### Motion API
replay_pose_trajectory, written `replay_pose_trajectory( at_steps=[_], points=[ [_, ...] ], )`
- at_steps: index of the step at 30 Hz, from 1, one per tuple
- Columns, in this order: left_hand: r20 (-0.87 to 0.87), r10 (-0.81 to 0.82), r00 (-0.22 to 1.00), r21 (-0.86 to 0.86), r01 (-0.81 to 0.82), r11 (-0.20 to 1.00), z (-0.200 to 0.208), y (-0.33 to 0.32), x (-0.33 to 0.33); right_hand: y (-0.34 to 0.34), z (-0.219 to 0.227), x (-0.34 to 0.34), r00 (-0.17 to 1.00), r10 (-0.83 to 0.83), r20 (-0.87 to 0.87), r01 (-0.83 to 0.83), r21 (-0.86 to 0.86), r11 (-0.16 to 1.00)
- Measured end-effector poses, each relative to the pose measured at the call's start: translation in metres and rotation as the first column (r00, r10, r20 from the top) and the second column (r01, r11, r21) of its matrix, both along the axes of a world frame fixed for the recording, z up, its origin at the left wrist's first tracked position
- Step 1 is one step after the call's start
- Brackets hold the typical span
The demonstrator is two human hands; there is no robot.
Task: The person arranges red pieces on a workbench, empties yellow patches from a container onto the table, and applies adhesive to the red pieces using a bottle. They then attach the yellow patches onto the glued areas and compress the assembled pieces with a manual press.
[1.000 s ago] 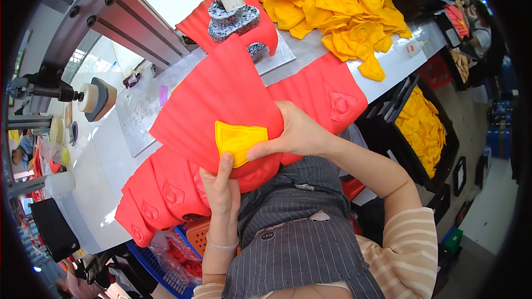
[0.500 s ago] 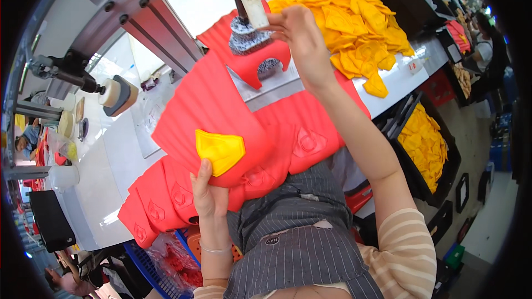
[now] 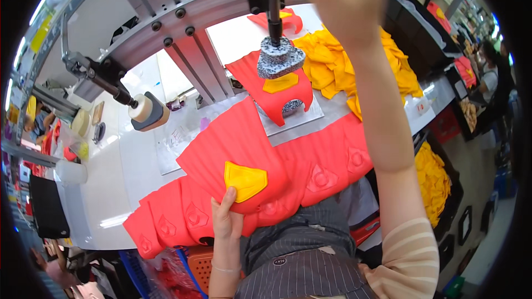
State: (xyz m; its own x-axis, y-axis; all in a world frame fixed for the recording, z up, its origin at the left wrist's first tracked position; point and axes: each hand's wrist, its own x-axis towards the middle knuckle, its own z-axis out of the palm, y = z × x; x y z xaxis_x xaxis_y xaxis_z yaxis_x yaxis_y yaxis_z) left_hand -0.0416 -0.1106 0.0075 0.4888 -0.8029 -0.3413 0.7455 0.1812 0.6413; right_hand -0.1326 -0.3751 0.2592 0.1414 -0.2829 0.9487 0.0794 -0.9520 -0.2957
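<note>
My left hand (image 3: 227, 221) pinches the lower edge of a ribbed red sheet, its thumb on the rim of a yellow shield-shaped patch (image 3: 246, 182). The sheet lies over several more red sheets (image 3: 316, 180) with raised emblems. My right hand (image 3: 349, 3) is raised at the top edge, smeared by motion, its fingers not readable. Left of that forearm hangs a speckled press pad (image 3: 280, 58) on a rod. Below the pad, another ribbed red sheet (image 3: 285, 105) with a yellow patch (image 3: 280, 83) is draped over a speckled form (image 3: 291, 106) on a plate.
Behind my right forearm lies a heap of yellow patches (image 3: 327, 66); a black crate with more yellow patches (image 3: 432, 182) stands lower right. A metal frame (image 3: 205, 61) crosses the bench, carrying a second pad (image 3: 149, 112). A blue basket (image 3: 136, 274) sits below the bench.
The press pad has risen off the draped red sheet, uncovering its yellow patch. My right hand has moved up from beside the pad. My left hand keeps its hold; the whole view has shifted.
</note>
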Motion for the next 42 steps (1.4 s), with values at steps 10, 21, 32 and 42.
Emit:
replay_pose_trajectory(
  at_steps=[10, 21, 32, 42],
  points=[
    [0.109, -0.066, 0.992, 0.048, 0.062, 0.997, 0.018, -0.012, -0.006, 0.036, -0.078, -0.335, 0.840, -0.526, 0.137, 0.541, -0.296, 0.787],
    [0.110, -0.117, 0.987, 0.010, 0.116, 0.993, 0.021, -0.024, -0.018, 0.039, -0.083, -0.254, 0.907, -0.390, 0.157, 0.417, -0.207, 0.885],
    [0.104, -0.120, 0.987, 0.016, 0.119, 0.993, 0.018, -0.002, -0.023, 0.052, -0.049, -0.198, 0.872, -0.291, 0.394, 0.434, -0.345, 0.832],
    [0.125, -0.098, 0.987, 0.038, 0.094, 0.995, 0.000, -0.026, -0.022, 0.031, -0.065, -0.228, 0.878, -0.284, 0.384, 0.347, -0.104, 0.932]
  ],
)
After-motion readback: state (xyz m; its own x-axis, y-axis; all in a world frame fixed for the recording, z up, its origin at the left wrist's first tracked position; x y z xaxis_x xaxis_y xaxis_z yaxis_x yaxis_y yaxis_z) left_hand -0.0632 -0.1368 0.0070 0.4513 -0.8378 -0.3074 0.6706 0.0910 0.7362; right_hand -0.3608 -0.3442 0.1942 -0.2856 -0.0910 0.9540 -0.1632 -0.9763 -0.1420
